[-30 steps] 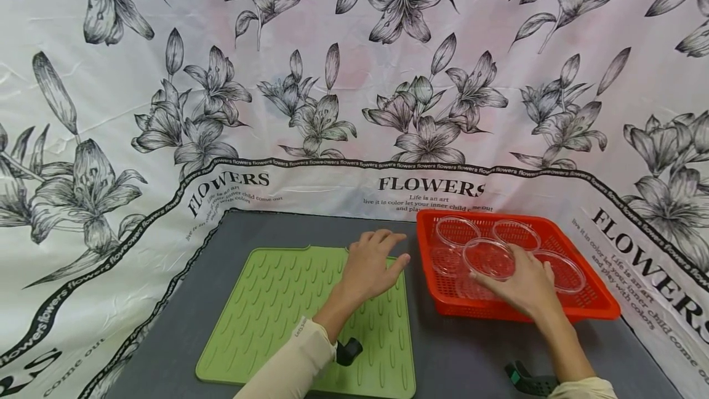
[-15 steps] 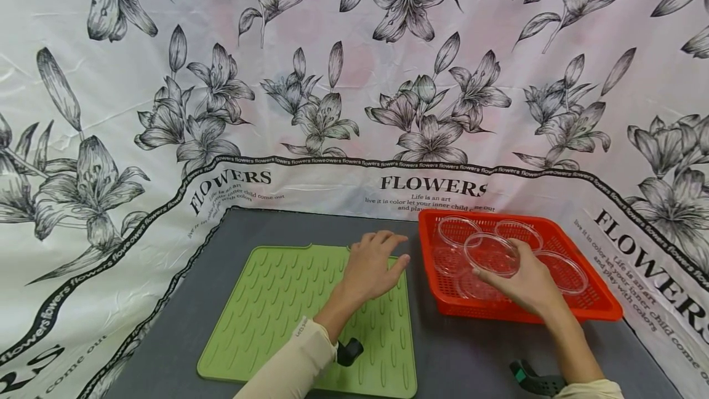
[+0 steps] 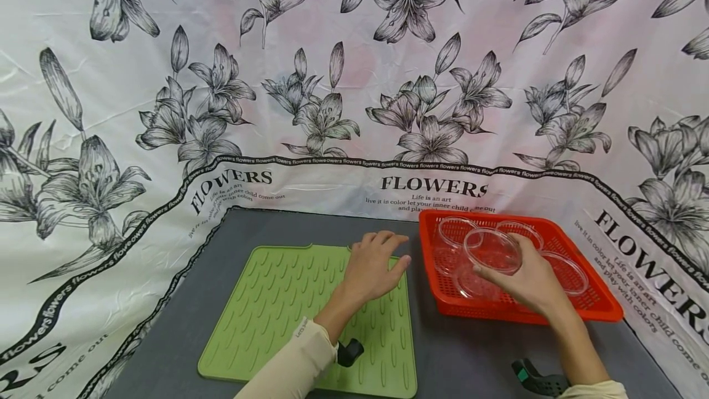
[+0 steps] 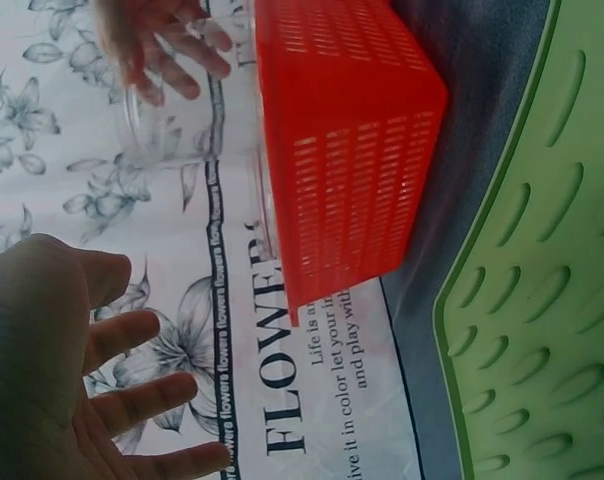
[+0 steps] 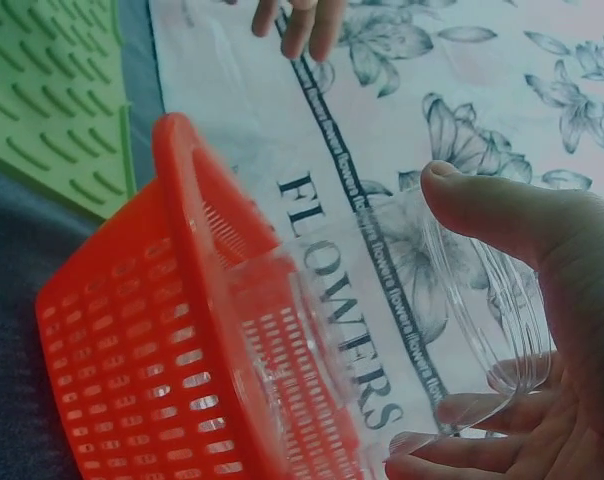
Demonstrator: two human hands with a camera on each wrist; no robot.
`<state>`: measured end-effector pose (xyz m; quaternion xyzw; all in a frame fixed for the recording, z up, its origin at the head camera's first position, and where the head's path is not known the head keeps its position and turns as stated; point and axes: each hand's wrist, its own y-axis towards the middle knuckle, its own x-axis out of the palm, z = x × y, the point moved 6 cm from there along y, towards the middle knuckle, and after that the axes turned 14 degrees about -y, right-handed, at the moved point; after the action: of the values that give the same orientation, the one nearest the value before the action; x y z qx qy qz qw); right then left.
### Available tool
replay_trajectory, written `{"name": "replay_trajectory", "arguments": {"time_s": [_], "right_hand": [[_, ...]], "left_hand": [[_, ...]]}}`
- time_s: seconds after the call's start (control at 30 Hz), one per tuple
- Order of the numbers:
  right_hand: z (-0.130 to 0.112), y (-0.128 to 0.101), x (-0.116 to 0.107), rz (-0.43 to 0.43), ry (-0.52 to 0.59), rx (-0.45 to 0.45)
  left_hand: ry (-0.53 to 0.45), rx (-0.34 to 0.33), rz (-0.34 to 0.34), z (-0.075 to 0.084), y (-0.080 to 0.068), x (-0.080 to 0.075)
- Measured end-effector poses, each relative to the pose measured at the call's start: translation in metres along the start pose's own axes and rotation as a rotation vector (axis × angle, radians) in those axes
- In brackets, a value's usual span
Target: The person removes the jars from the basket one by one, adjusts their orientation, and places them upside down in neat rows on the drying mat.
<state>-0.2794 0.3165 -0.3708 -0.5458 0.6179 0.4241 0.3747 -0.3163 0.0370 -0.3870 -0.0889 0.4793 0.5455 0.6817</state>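
Flowered cloth backdrop (image 3: pixel 321 23), clear container (image 3: pixel 492 252) pinched by right hand (image 3: pixel 536 279) above red basket (image 3: pixel 471 308), left hand (image 3: pixel 370 268) held spread left of basket

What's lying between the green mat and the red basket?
In the head view, only grey tabletop separates the green mat from the red basket; the left hand partly overlaps that strip.

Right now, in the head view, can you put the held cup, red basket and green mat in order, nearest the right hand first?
1. Cup: in the right hand.
2. Red basket: underneath.
3. Green mat: off left.
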Motion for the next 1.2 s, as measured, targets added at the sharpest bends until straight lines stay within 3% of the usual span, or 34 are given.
{"name": "replay_trajectory", "arguments": {"time_s": [0.23,0.53,0.87,1.2], "right_hand": [[-0.012,-0.001,-0.009,0.01,-0.019,-0.015],[-0.028,-0.006,-0.021,0.038,-0.017,-0.081],[-0.058,-0.02,-0.033,0.061,-0.024,-0.128],[-0.081,-0.028,-0.033,0.055,0.03,-0.229]], "left_hand": [[-0.013,-0.001,-0.007,0.004,0.0,-0.004],[-0.031,-0.031,-0.075,0.008,0.0,-0.004],[-0.184,-0.041,-0.122,0.019,-0.002,-0.011],[-0.288,0.014,-0.135,0.037,-0.004,-0.019]]}}
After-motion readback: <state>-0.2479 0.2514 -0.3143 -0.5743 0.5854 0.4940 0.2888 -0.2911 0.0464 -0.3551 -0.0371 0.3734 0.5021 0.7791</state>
